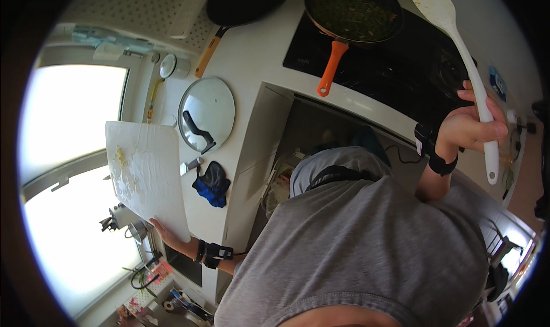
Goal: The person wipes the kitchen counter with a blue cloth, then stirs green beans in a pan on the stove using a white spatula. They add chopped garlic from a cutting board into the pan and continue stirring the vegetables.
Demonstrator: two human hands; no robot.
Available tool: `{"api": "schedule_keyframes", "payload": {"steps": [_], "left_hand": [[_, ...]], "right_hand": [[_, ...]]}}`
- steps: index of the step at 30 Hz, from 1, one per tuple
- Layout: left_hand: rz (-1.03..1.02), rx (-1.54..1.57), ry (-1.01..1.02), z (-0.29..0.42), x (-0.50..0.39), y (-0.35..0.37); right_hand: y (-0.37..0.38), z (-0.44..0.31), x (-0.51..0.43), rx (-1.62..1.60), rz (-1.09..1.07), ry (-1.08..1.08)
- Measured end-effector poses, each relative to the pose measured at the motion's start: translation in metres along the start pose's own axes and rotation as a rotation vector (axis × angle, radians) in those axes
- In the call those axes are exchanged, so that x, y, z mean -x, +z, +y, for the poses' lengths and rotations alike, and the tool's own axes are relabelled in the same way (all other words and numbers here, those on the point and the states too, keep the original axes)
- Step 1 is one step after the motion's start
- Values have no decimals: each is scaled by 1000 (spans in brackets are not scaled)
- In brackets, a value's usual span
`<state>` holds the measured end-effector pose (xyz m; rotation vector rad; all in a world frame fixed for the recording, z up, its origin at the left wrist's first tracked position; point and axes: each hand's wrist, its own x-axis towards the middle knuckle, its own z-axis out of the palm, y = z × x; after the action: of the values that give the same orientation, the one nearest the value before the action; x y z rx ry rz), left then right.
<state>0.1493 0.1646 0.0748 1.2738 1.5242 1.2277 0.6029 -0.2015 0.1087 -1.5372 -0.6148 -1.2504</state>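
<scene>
A white cutting board (148, 176) is gripped at its lower edge by my left hand (169, 236) and held up over the counter on the left. Wet streaks and a small patch of pale yellowish chopped bits (121, 157) cling to its face. Around the handle of a white spatula (475, 75), the fingers of my right hand (470, 127) are closed. Its broad blade points away from me and carries food smears. Beyond, a frying pan with an orange handle (331, 69) sits on the black cooktop (386, 69), with chopped greens (354, 13) inside.
A glass lid (210, 107) lies on the counter near a knife (190, 166) and a blue-black glove or cloth (212, 184). Further back are a dark pan with a wooden handle (208, 54) and a white enamel pot (172, 67). An open bin (275, 189) stands below the counter.
</scene>
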Motion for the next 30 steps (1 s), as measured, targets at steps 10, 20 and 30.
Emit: {"api": "schedule_keyframes", "payload": {"steps": [10, 20, 30], "left_hand": [[252, 212, 80, -45, -47, -161], [489, 293, 25, -63, -76, -249], [564, 400, 53, -86, -89, -287]], "right_hand": [[26, 9, -2, -103, 3, -103], [53, 5, -2, -163, -40, -145], [67, -9, -2, -118, -45, -176]]}}
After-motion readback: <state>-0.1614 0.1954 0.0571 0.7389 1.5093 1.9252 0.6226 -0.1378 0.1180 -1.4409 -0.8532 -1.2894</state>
